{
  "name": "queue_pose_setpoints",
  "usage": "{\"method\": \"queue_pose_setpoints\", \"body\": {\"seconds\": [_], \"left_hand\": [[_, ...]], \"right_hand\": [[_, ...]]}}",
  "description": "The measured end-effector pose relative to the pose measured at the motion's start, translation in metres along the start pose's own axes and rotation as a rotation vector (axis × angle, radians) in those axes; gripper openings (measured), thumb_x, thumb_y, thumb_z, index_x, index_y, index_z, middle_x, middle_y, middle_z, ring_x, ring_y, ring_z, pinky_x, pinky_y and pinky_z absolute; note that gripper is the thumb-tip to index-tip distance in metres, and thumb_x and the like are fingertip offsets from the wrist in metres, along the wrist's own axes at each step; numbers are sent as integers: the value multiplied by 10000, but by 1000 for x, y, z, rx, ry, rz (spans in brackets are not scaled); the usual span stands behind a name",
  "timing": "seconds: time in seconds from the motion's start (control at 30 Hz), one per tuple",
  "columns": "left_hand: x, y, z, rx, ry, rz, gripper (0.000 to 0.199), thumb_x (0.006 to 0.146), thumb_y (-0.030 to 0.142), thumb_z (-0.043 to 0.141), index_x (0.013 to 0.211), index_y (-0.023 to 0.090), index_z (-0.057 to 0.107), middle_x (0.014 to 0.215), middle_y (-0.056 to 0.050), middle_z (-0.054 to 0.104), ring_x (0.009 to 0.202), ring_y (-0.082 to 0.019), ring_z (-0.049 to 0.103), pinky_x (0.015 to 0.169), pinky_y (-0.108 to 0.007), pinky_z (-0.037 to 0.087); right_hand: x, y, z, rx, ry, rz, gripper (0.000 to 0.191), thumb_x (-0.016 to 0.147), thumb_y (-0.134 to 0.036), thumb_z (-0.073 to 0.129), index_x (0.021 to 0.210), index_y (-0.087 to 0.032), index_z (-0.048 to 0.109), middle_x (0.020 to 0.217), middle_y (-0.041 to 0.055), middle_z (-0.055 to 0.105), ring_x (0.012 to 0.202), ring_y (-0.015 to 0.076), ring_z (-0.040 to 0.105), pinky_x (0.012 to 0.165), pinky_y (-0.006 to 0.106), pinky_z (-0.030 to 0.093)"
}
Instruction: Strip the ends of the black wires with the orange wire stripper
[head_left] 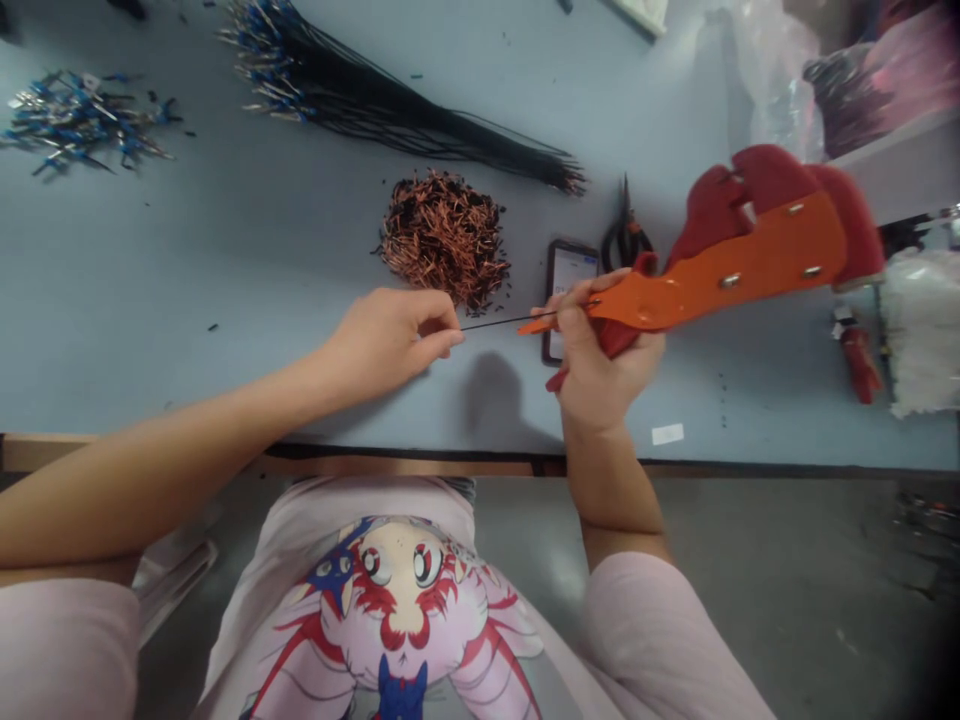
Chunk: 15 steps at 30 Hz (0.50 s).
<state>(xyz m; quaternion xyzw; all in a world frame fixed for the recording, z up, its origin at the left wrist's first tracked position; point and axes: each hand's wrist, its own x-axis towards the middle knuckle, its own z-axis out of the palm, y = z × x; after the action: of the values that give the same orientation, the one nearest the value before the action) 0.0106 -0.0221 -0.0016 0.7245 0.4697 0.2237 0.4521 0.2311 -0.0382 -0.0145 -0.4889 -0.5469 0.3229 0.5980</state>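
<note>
Between thumb and fingers, my left hand (409, 335) pinches one end of a thin black wire (491, 323). The wire runs nearly level to the right, into the orange and red wire stripper (720, 270). Wrapped round that tool's body is my right hand (604, 360), with the bulky red handles pointing up to the right. Whether the jaws are closed on the wire I cannot make out, as my fingers cover part of them. Just behind my hands lies a heap of short copper and black wire scraps (444, 240).
A bundle of black wires (405, 105) with blue-sleeved ends lies at the back. Loose blue-and-metal terminals (82, 120) are piled at left. A phone (574, 265), dark-handled cutters (627, 235), a white label (667, 434) and red-handled pliers (857, 360) lie towards the right.
</note>
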Motion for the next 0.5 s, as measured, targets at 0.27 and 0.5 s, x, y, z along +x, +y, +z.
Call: {"method": "queue_pose_setpoints", "body": {"seconds": [0.27, 0.5], "left_hand": [[9, -8, -22, 386, 231, 34, 424, 934, 560, 546, 883, 188, 742, 946, -84, 753, 944, -285, 677, 864, -415, 463], [15, -18, -26, 676, 261, -117, 500, 926, 615, 528, 958, 161, 736, 892, -129, 722, 1069, -366, 658, 1000, -505, 432]], "right_hand": [[13, -7, -4, 100, -27, 261, 356, 746, -411, 840, 966, -303, 582, 834, -15, 594, 743, 183, 676, 731, 409, 660], [16, -18, -4, 282, -27, 407, 369, 705, -323, 866, 966, -285, 607, 826, -34, 610, 775, 183, 689, 741, 411, 665]]}}
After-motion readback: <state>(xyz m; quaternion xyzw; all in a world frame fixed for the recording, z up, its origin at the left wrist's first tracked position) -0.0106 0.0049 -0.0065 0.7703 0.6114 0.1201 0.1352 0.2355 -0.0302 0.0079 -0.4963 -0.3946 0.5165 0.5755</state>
